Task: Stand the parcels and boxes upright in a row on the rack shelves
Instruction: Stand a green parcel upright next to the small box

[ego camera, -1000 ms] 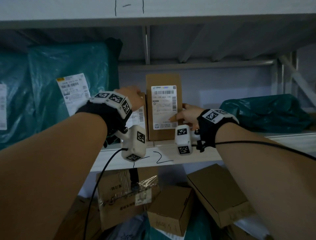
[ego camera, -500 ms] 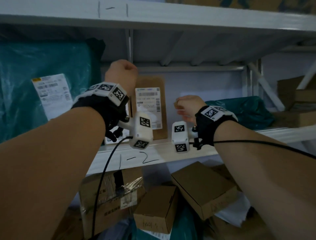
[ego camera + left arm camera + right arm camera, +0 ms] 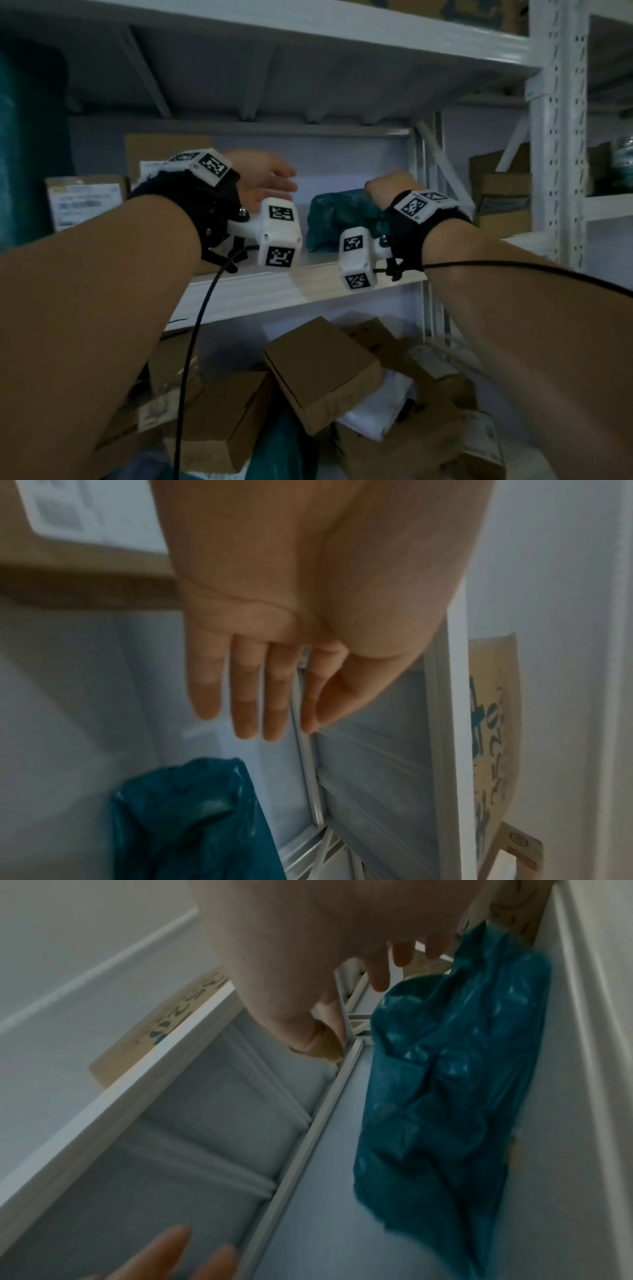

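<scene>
We see the left hand (image 3: pixel 263 185) raised over the middle shelf (image 3: pixel 308 284) with its fingers (image 3: pixel 245 696) straight and together, palm bare, gripping nothing. The right hand (image 3: pixel 387 192) hangs a little to its right, fingers loosely bent and also empty; its fingertips (image 3: pixel 380 974) sit just above the near end of the teal parcel (image 3: pixel 342 219), and we cannot tell whether they touch it. That crumpled teal parcel lies flat on the shelf, directly beyond and below the right hand and to the right of the left hand's fingertips. Behind the left wrist, further left, two brown boxes with white labels stand upright: a taller box (image 3: pixel 161 150) and a labelled box (image 3: pixel 85 202) beside it. Below both hands, under the shelf, loose cardboard boxes (image 3: pixel 322 373) lie in a jumble.
</scene>
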The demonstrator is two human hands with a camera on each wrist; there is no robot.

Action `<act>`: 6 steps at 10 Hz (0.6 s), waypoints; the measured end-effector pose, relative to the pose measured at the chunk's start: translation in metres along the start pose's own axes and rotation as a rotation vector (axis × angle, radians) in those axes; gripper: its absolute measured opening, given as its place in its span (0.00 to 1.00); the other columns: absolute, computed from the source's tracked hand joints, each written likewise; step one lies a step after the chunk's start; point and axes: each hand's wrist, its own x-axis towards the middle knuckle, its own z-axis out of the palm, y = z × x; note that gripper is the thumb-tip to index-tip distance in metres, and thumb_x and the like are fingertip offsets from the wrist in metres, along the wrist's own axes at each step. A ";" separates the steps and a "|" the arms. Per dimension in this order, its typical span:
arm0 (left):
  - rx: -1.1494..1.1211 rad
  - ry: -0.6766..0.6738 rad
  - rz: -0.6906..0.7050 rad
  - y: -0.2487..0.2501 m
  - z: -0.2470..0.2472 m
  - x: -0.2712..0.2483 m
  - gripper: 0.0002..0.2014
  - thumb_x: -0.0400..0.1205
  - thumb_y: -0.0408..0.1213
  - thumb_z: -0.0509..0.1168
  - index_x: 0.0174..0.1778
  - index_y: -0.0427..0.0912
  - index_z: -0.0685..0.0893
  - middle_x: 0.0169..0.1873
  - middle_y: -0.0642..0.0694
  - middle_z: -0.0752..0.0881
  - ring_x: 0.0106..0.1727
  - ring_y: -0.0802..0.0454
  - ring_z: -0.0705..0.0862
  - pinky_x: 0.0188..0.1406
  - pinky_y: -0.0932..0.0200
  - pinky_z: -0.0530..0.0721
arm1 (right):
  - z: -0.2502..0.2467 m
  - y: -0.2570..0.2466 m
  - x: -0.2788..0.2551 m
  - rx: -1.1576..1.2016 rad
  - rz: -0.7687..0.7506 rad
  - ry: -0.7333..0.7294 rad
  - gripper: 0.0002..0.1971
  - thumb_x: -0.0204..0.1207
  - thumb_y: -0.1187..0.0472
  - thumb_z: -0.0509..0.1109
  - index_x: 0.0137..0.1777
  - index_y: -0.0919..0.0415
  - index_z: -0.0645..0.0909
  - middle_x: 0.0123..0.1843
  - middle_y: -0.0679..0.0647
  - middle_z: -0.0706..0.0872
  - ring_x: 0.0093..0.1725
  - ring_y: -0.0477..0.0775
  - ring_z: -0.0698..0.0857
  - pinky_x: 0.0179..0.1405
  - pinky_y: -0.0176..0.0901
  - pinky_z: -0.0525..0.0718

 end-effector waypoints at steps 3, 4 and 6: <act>0.143 0.122 -0.119 -0.003 0.087 0.063 0.21 0.85 0.32 0.56 0.74 0.30 0.70 0.76 0.34 0.72 0.77 0.38 0.72 0.73 0.48 0.72 | -0.037 0.071 0.033 0.044 0.096 -0.216 0.27 0.74 0.57 0.72 0.71 0.65 0.74 0.72 0.62 0.79 0.68 0.60 0.80 0.54 0.45 0.78; 0.218 0.158 -0.138 -0.010 0.095 0.072 0.21 0.84 0.31 0.57 0.73 0.29 0.73 0.75 0.33 0.74 0.77 0.38 0.73 0.72 0.47 0.73 | -0.039 0.080 0.043 0.009 0.049 -0.298 0.23 0.79 0.53 0.68 0.67 0.69 0.78 0.59 0.64 0.84 0.53 0.58 0.82 0.51 0.43 0.80; 0.659 0.169 -0.104 -0.007 0.098 0.066 0.22 0.85 0.25 0.54 0.77 0.31 0.68 0.79 0.37 0.67 0.79 0.42 0.68 0.75 0.55 0.63 | -0.037 0.094 0.046 0.000 0.018 -0.282 0.25 0.69 0.39 0.72 0.53 0.60 0.79 0.53 0.61 0.87 0.54 0.63 0.88 0.60 0.55 0.86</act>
